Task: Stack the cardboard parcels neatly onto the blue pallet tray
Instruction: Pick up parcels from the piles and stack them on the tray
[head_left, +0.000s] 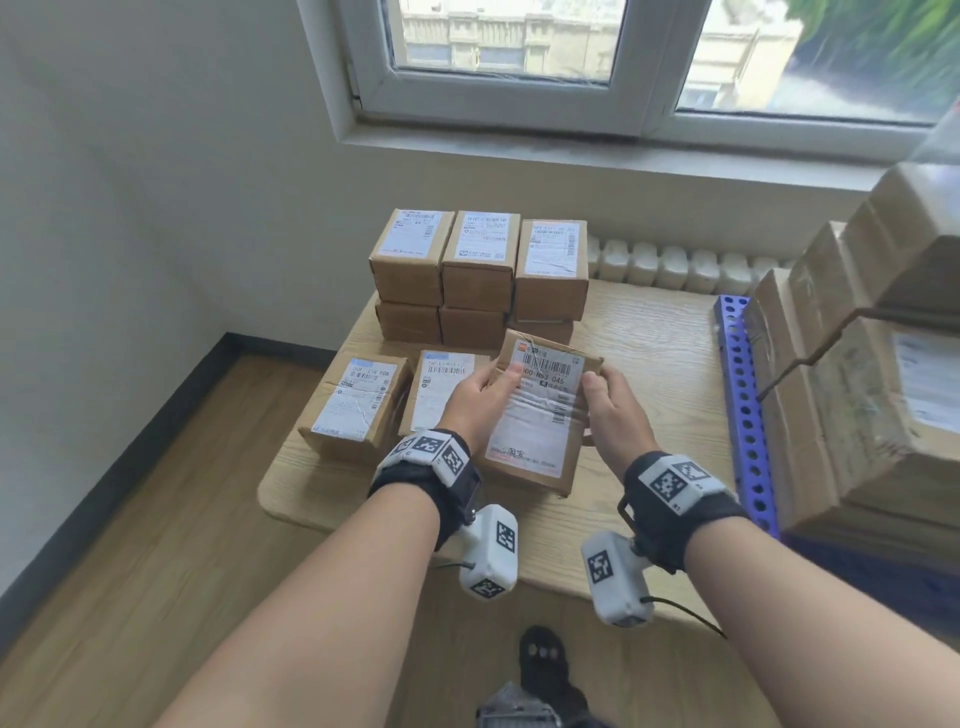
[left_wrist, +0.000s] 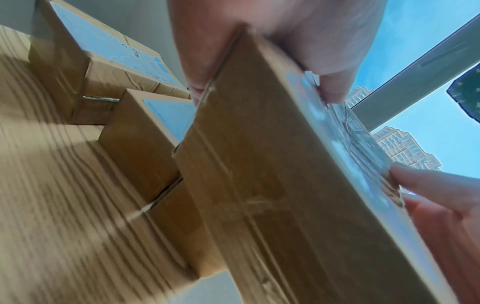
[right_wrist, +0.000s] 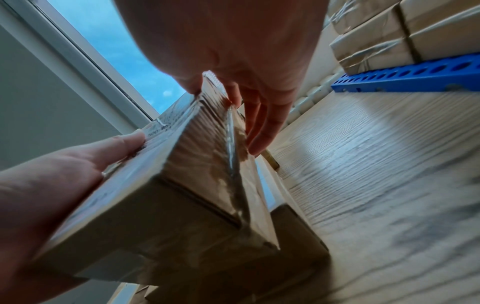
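Both hands grasp one brown cardboard parcel with a white barcoded shipping label (head_left: 537, 410), lifted clear of the pale wood-grain table (head_left: 654, 353). The left hand (head_left: 478, 400) clasps its left edge, thumb on the label and fingers underneath; the right hand (head_left: 613, 410) clasps the opposite edge, thumb on top, fingers (right_wrist: 262, 131) spread down the side.

Just beyond the left hand's knuckles lie two more labelled brown parcels (head_left: 358, 402) flat on the table, and further ahead of both hands stands a two-tier block of small brown boxes (head_left: 478, 270). The blue perforated pallet tray (head_left: 743, 395) sits well off to the right hand's outer side, already loaded with taped brown parcels (head_left: 852, 395) stacked high.

The risks, as I judge them: the glossy tape across the label may let the thumbs slide, tipping the parcel. Swinging it rightward could clip the tray's raised blue rim or nudge the tall stack there. Setting it down askew on uneven, wrinkled wrapping would leave it leaning and spoil a neat pile.
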